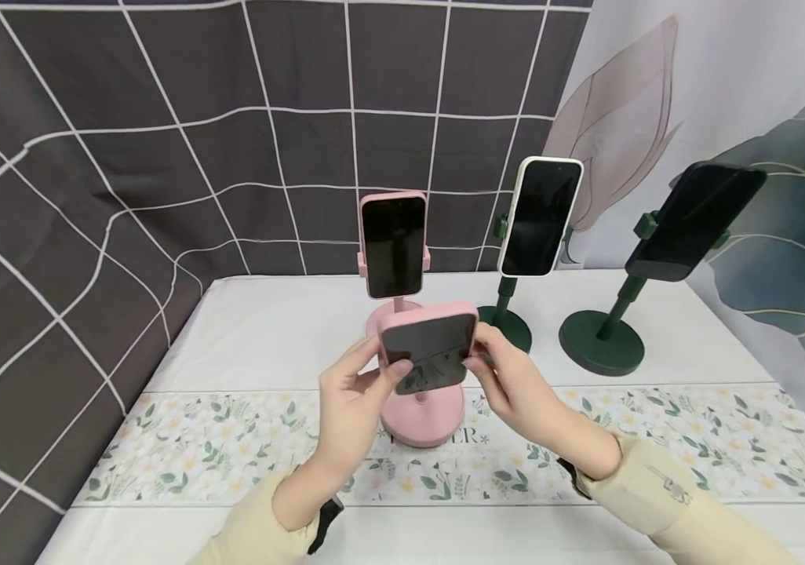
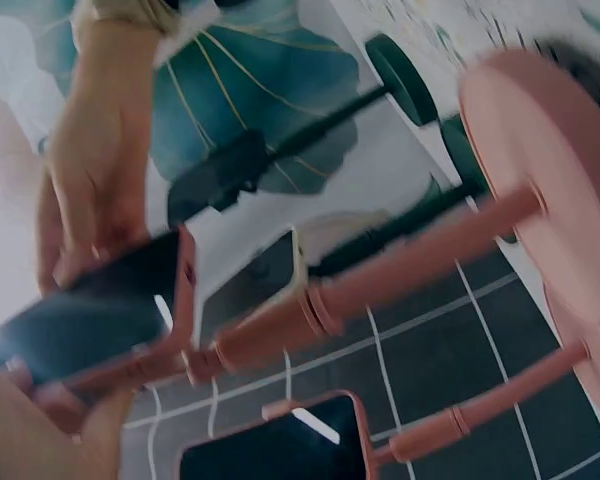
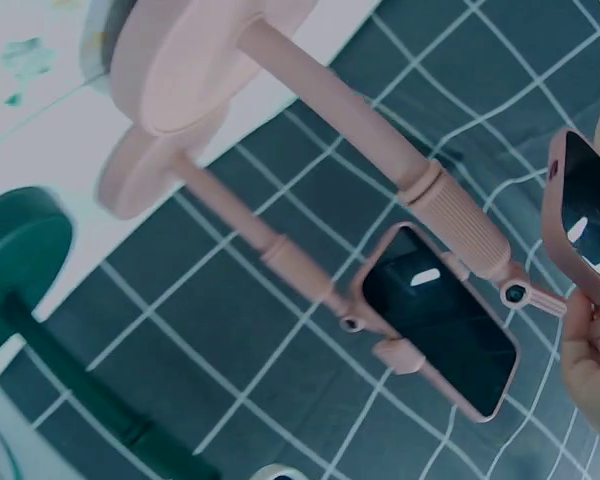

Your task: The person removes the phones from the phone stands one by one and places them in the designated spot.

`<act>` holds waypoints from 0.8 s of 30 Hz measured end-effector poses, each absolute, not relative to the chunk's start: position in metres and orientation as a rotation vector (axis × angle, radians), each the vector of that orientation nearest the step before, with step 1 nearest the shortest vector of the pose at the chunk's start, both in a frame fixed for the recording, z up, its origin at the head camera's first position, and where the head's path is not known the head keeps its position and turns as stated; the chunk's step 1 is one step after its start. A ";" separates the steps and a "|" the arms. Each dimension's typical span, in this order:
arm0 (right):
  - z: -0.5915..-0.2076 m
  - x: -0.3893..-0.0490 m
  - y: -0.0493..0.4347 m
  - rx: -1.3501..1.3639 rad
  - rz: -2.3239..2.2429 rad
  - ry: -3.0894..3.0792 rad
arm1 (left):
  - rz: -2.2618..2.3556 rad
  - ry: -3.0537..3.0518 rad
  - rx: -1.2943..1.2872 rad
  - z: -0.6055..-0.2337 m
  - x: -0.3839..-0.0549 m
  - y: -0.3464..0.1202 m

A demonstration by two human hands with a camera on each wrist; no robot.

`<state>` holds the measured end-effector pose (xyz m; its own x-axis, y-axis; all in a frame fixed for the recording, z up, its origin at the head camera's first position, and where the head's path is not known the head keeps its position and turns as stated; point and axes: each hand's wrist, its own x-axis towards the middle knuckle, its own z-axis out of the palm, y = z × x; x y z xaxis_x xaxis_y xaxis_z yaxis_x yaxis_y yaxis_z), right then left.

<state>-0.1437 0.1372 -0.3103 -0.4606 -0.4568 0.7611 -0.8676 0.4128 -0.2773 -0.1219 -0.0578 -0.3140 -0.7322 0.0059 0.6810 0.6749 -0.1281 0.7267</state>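
Sideways at the top of the front pink phone stand (image 1: 422, 424) is a phone in a pink case (image 1: 434, 353), its dark screen facing up toward me. My left hand (image 1: 346, 404) grips the phone's left end, thumb over the screen's lower corner. At the opposite end, my right hand (image 1: 519, 392) pinches the edge with fingers and thumb. The right wrist view shows the stand's ribbed pole (image 3: 450, 220) running up to a small joint (image 3: 515, 292) close below the phone. Most of the stand's clamp is hidden behind the phone and fingers.
Behind stands another pink stand holding an upright phone (image 1: 394, 245). To the right, one green stand carries a white-edged phone (image 1: 542, 216) and another green stand (image 1: 602, 343) a tilted black phone (image 1: 695, 220). A floral strip (image 1: 233, 447) crosses the white table; a dark grid cloth (image 1: 304, 149) hangs behind.
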 end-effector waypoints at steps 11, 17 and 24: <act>-0.331 -0.143 0.155 1.074 0.888 -2.012 | -1.802 -1.831 -0.880 -0.325 -0.134 -0.050; -0.335 -0.143 0.155 1.073 0.897 -1.999 | -1.739 -1.873 -0.909 -0.328 -0.134 -0.052; -0.331 -0.147 0.149 1.056 0.926 -1.973 | -1.707 -1.924 -0.912 -0.328 -0.139 -0.059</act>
<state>-0.1468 0.1491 -0.3314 -0.4185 -0.3701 0.8294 -0.8744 0.4110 -0.2578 -0.1388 -0.0590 -0.3280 -0.7023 0.2005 0.6831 0.7021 0.0363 0.7111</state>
